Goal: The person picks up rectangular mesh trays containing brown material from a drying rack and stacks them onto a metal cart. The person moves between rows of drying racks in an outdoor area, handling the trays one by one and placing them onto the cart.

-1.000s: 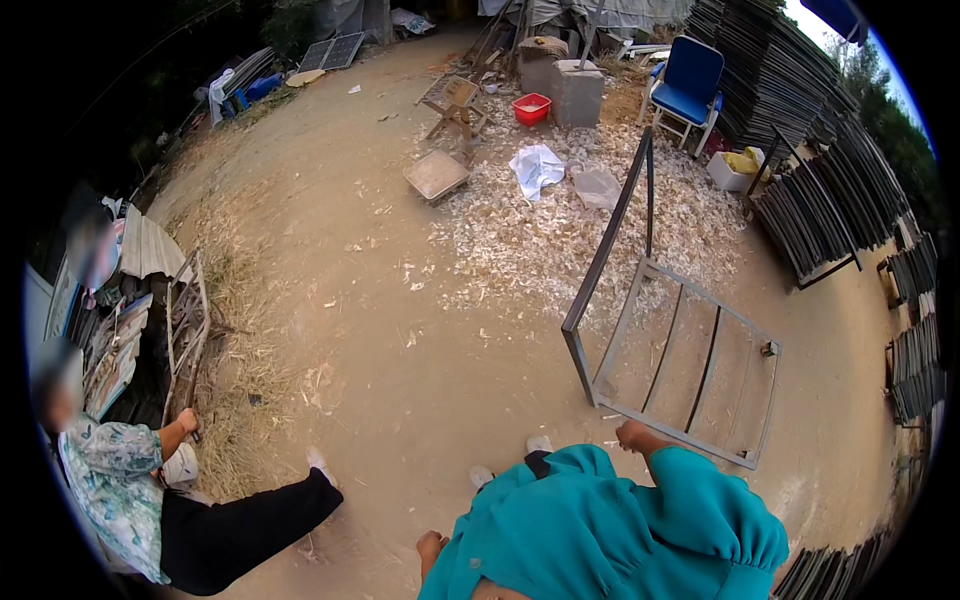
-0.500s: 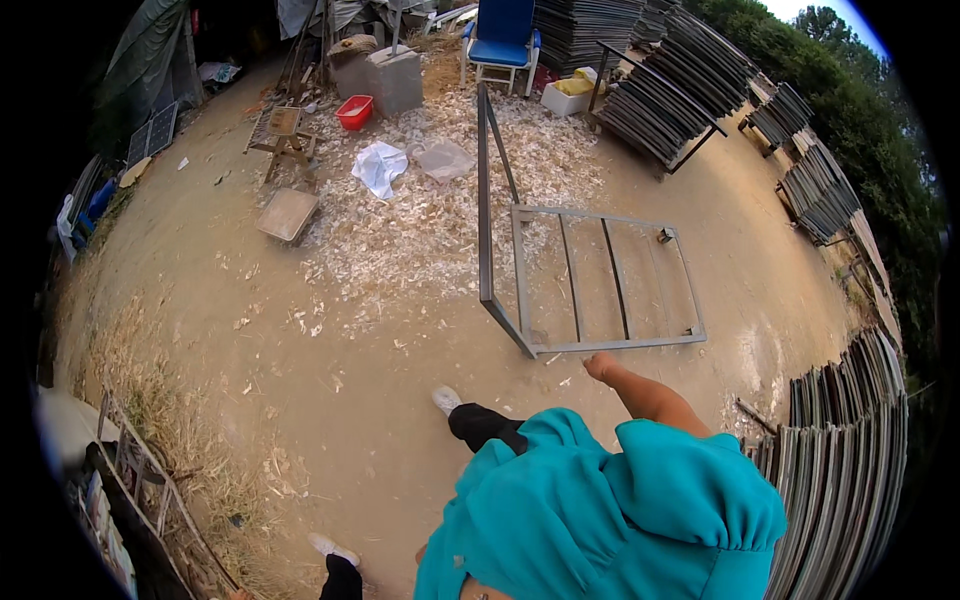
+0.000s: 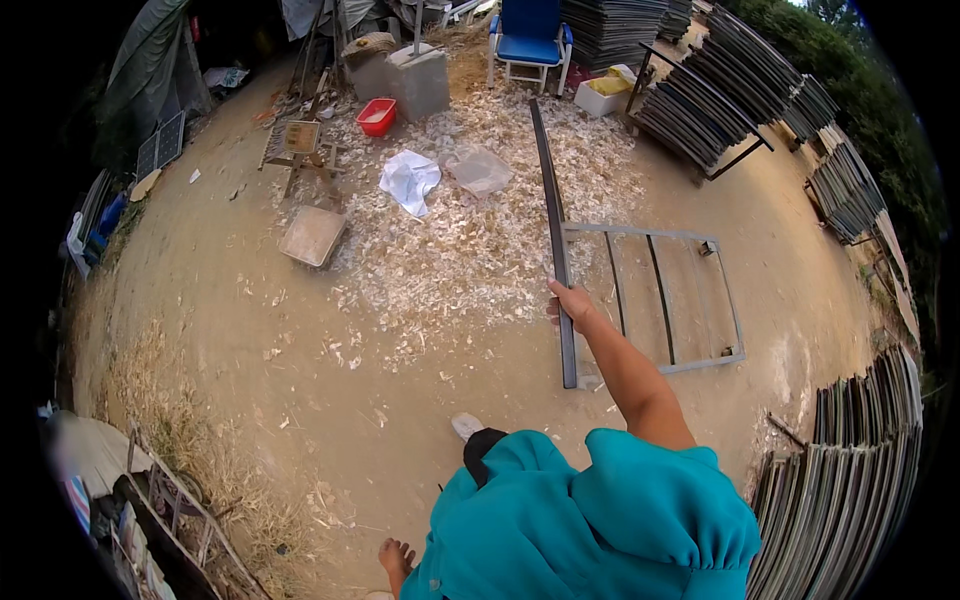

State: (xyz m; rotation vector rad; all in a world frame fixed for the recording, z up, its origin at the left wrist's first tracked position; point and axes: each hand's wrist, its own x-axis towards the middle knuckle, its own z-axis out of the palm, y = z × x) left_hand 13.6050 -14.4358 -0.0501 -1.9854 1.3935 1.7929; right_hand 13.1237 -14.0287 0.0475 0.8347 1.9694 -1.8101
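My right hand (image 3: pixel 571 303) is wrapped round the long dark upright bar of a metal frame (image 3: pixel 547 190), at about the middle of the bar. Flat on the ground to the right lies the frame's lower part, a grey rectangle with several crossbars. Small dark fittings, possibly casters, show at its right corners. Low beside my teal top, my left hand (image 3: pixel 397 556) hangs with its fingers apart and nothing in it.
Pale chips (image 3: pixel 450 260) cover the dirt ahead, with a white cloth (image 3: pixel 409 182), a low stool (image 3: pixel 313 236) and a red basin (image 3: pixel 377 117). Stacked dark panels (image 3: pixel 710 90) stand far right, more panels (image 3: pixel 840 490) near right. A blue chair (image 3: pixel 530 40) stands behind.
My right hand has reached forward and taken hold of the frame's upright bar. My left hand has come into fuller view at the lower edge. The view has shifted, and I have stepped.
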